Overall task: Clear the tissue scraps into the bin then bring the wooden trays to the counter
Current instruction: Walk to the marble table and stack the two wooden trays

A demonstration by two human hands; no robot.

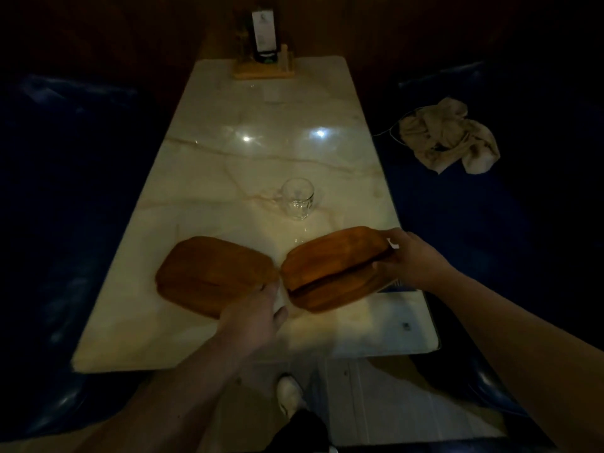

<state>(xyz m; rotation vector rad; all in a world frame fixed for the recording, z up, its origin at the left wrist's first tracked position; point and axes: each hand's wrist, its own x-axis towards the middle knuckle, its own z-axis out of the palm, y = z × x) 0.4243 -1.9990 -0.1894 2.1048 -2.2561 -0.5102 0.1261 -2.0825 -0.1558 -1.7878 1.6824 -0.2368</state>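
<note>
Two groups of wooden trays lie near the front of the marble table [261, 125]. On the left a single wooden tray [212, 273] lies flat. On the right sits a stack of two wooden trays [333, 269], the upper one tilted up off the lower. My right hand [408, 259] grips the right end of that stack. My left hand [258, 312] rests at the near right corner of the left tray, fingers touching its edge. No tissue scraps show on the table, and no bin is in view.
An empty clear glass [298, 198] stands just behind the trays. A wooden holder with a menu card [264, 60] stands at the table's far end. Dark blue bench seats flank the table; a crumpled cloth [451, 135] lies on the right one. My shoe [289, 392] shows below.
</note>
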